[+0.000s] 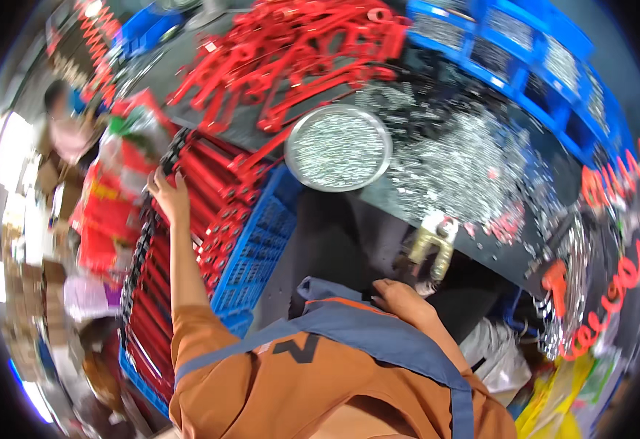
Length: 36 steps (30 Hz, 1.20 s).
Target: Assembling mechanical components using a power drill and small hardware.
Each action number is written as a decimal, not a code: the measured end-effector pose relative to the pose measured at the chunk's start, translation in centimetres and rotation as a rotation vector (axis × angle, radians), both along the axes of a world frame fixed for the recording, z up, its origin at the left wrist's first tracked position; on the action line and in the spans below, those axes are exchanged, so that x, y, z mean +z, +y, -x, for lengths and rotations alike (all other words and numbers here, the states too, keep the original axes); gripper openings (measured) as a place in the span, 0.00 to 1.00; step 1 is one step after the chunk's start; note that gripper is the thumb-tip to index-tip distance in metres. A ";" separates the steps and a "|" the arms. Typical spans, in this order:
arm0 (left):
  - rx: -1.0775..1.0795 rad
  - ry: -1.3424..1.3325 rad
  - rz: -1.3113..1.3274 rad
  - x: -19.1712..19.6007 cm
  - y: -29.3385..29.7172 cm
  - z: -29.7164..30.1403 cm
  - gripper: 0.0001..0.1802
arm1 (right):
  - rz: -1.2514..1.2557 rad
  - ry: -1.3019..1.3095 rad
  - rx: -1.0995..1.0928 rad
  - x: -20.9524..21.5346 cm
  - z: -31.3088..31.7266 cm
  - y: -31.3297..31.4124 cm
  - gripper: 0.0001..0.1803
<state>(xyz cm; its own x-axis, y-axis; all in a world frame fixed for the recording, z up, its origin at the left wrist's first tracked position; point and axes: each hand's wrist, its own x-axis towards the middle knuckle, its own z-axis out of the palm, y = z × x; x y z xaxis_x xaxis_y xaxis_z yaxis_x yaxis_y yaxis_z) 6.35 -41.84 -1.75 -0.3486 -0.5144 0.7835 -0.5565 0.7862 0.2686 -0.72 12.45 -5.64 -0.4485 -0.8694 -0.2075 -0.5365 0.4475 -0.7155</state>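
Observation:
My left hand [168, 194] reaches out with fingers spread over the far left end of a row of long red metal bars with dark ends [206, 179]. Its fingertips are at or close to the dark ends; nothing shows in its grasp. These bars lie packed in a blue plastic crate [250, 260] to my left. My right hand [400, 298] stays low, by the upper edge of my blue-grey apron [349, 322], fingers loosely bent and a small gap by the thumb. I see nothing held in it. A brass-coloured U-shaped metal fixture [434, 249] stands just beyond it at the bench edge.
A round metal bowl of small silvery parts [338, 148] sits on the dark bench. Behind it lies a heap of red metal pieces [291, 55]; to its right, loose silvery parts [455, 161]. Blue bins [514, 55] line the back right. A red coiled hose [609, 307] hangs right.

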 end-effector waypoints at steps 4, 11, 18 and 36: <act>-0.581 0.022 -0.128 6.8 10.0 9.0 0.22 | 0.012 0.000 0.022 0.1 0.4 1.1 0.12; -1.287 -0.413 -0.071 10.6 24.1 25.0 0.18 | 0.092 0.022 -0.152 0.8 0.2 5.8 0.12; -0.904 -0.627 0.275 3.7 27.9 43.8 0.17 | 0.175 0.064 -0.500 -4.9 -1.3 12.3 0.15; -1.514 -0.372 -1.343 15.3 36.2 22.4 0.23 | 0.806 0.276 -0.959 8.0 0.6 8.4 0.10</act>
<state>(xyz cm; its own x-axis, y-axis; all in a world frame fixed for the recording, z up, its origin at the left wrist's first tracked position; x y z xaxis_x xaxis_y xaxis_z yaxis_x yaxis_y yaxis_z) -16.07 -5.68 13.59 -0.9777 0.2040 0.0492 0.0556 0.0257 0.9981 -1.33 20.88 2.35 -0.9058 -0.0118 0.4235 -0.4147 0.2296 -0.8805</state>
